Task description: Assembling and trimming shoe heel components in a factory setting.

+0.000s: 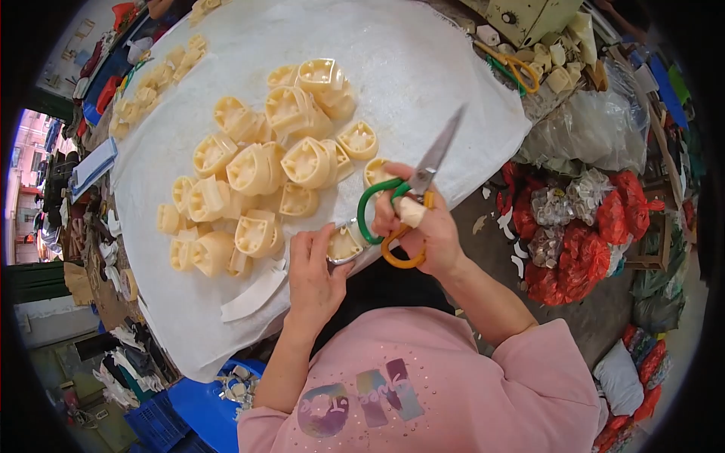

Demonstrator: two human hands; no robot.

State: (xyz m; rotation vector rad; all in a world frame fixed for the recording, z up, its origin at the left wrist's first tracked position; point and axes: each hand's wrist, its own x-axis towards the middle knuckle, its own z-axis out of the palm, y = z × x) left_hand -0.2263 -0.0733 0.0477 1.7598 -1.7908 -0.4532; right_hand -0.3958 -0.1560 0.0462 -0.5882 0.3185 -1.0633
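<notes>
My left hand (pixel 313 273) is closed on a small cream plastic part (pixel 344 244) at the near edge of the white-covered table (pixel 430 68). A shiny, silvery band runs along the part's near rim. In my right hand (pixel 439 240) is a pair of scissors (pixel 440 153) with one green and one orange handle, its blades pointing up and away to the right. A finger of that hand has a pale wrap (pixel 411 212) on it. Just beyond the scissors sits another cream cup (pixel 376 173), partly covered by my fingers.
Many cream cup-shaped parts (pixel 255 167) are heaped left of centre, with another heap (pixel 155 83) at the far left. A white curved strip (pixel 255 293) lies near my left wrist. Orange-handled scissors (pixel 522 73), red bags (pixel 578 260) and a blue tub (pixel 200 408) surround the table.
</notes>
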